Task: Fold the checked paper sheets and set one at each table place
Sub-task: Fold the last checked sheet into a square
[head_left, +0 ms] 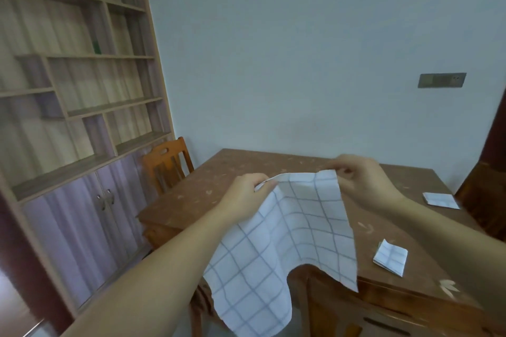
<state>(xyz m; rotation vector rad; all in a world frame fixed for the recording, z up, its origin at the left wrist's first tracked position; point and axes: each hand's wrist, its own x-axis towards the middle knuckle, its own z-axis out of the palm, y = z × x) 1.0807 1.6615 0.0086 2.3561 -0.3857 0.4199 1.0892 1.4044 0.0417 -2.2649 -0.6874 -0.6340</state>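
Observation:
A white checked paper sheet (284,238) with grey grid lines hangs in the air over the near edge of the brown table (219,186). My left hand (243,194) pinches its upper left corner. My right hand (361,180) pinches the upper right corner. The sheet droops unfolded below my hands, its lower part hanging past the table's edge. Two folded checked sheets lie on the table: one (390,257) near the front right, another (440,200) at the far right edge.
A wooden chair (167,164) stands at the table's left side, and another chair back (369,317) is just below me. A tall shelf unit with cupboard doors (82,145) fills the left wall. Dark wooden furniture (487,194) stands at the right.

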